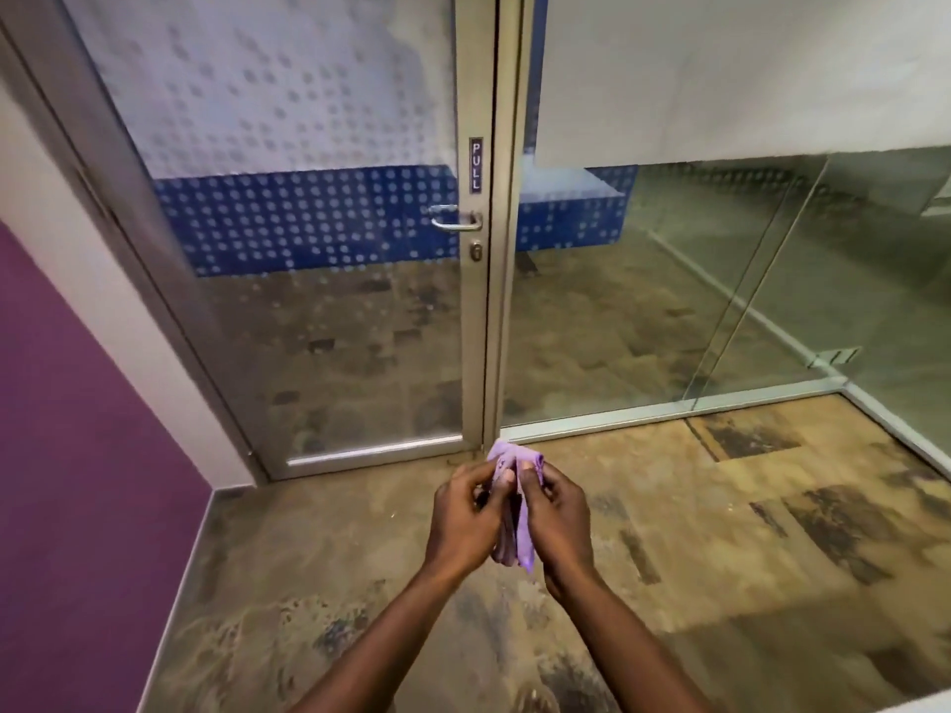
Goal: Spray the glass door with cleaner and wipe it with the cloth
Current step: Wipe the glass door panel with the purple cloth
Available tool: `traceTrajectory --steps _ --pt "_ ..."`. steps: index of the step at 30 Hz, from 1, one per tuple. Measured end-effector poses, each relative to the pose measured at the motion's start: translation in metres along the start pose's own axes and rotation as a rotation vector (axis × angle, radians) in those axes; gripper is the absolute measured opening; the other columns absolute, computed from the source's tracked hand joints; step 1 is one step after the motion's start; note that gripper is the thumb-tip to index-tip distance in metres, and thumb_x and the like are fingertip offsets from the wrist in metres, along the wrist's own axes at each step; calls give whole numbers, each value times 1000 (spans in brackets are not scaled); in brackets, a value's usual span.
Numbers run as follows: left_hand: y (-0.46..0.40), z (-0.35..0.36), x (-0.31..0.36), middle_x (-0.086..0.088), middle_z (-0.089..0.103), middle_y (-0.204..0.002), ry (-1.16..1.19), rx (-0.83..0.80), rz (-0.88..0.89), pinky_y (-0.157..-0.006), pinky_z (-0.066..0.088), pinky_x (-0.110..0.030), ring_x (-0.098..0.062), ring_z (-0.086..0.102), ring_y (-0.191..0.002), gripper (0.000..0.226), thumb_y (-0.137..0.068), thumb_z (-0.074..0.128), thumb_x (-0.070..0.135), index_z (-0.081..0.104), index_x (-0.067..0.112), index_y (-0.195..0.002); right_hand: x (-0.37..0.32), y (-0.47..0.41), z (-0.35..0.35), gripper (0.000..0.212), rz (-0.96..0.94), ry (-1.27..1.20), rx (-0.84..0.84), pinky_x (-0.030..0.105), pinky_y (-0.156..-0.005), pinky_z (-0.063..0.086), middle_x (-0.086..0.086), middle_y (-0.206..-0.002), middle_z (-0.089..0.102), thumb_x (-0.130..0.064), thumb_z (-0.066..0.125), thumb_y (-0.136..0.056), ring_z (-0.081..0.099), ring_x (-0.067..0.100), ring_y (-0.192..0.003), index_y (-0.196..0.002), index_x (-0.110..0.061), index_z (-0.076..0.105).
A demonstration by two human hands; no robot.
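Both hands hold a bunched lilac cloth (517, 499) in front of the closed glass door (329, 280); the left hand (465, 517) and right hand (558, 514) pinch it between fingers and thumbs. The door's lever handle (455, 218) sits under a PULL label (476, 164). A purple wall (77, 481) stands at left, above mottled brown floor (720, 532).

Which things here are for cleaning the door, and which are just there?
For the job: crumpled purple cloth, held by left hand and right hand; metal-framed glass door. No spray bottle shows.

Just there: purple wall, silver lever handle, mottled brown floor.
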State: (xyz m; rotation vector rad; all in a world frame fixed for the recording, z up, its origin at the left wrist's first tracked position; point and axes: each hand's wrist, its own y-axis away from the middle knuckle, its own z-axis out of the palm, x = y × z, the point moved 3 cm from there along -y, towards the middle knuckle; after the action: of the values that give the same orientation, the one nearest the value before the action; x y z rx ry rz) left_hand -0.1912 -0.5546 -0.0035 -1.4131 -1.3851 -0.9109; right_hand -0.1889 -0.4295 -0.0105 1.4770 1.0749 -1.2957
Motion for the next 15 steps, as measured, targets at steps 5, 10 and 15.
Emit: traceTrajectory --steps 5,10,15 --pt "-43 -23 -18 5 65 -103 40 -18 -46 -77 58 -42 -17 65 -84 26 -107 57 25 76 39 -118 -5 -41 39 34 66 -158 -120 39 -85 59 11 -100 82 -34 52 -108 73 22 -94 -102 -16 81" --pt "-102 -43 -22 10 66 -107 13 35 -40 -74 57 -29 0 63 -78 37 -103 61 15 69 51 -108 -14 -99 81 32 100 -254 -240 46 -96 56 16 -110 80 -28 51 -109 73 27 -101 -108 -13 79" --pt "-166 -54 -24 -4 58 -118 -123 36 -29 -77 49 -9 8 62 -78 37 -102 57 3 68 11 -137 -21 -157 116 16 83 -246 -356 30 -76 61 8 -99 82 -18 65 -101 78 15 -89 -112 -14 76"
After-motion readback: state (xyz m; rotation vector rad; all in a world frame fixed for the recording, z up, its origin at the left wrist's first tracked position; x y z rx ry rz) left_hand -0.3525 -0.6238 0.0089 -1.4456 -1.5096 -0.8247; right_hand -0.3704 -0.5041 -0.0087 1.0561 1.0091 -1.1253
